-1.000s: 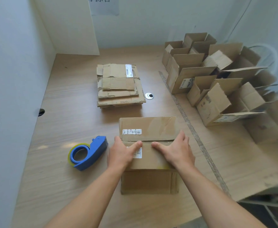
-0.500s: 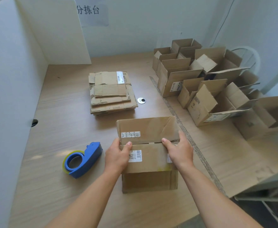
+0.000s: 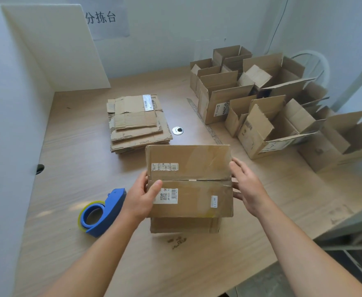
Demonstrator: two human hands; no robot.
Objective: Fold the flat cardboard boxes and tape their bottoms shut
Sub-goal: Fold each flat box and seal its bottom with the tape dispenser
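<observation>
A brown cardboard box (image 3: 197, 196) stands in front of me on the wooden table (image 3: 73, 168), its two flaps folded shut and meeting in a seam across the top. My left hand (image 3: 142, 195) grips its left edge, thumb lying on the near flap beside a white label. My right hand (image 3: 247, 186) is at the box's right edge with fingers spread and fairly straight, touching the side. A blue tape dispenser (image 3: 103, 212) with a yellowish roll lies on the table just left of my left hand. A stack of flat boxes (image 3: 136, 123) sits behind the box.
Several folded open boxes (image 3: 259, 108) crowd the table's right side. A white partition (image 3: 11, 103) walls off the left and back left. A round metal grommet (image 3: 177, 130) sits in the tabletop. The table's front edge drops off at lower right.
Both hands slid outward from the middle of the flaps to the box's left and right edges. The camera view lifted and shifted slightly.
</observation>
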